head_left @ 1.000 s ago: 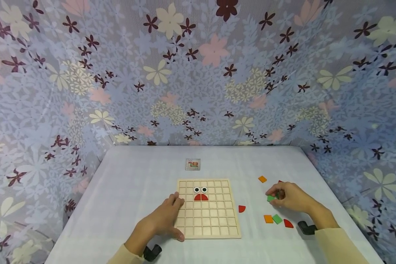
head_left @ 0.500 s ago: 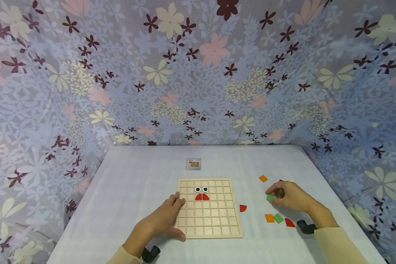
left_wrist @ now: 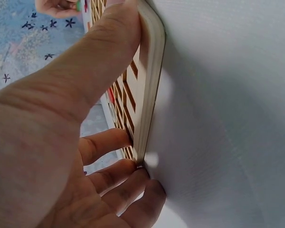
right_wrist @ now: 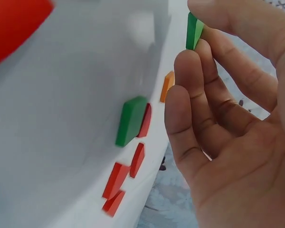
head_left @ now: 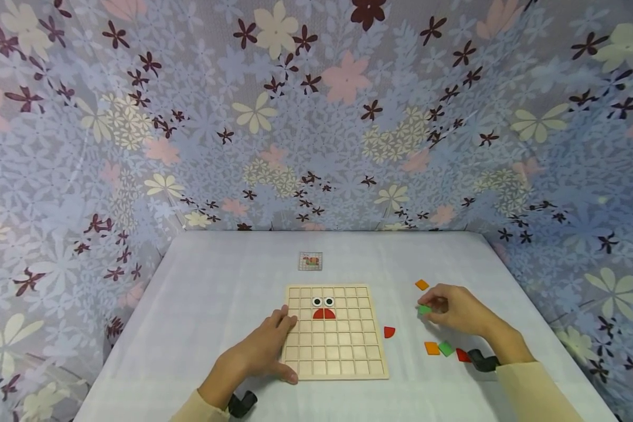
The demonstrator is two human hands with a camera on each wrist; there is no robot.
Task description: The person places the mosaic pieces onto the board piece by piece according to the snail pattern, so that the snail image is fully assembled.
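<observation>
1 green pc (right_wrist: 194, 32) pinched in R grip (head_left: 458, 307), L grip (head_left: 262, 348) spread, touching gridded wooden board (head_left: 345, 353)

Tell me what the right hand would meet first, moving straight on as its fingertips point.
Probably the wooden board: the right hand points roughly at its right edge. The red quarter-circle piece lies close to that line; height is unclear, so the hand might pass above both.
</observation>
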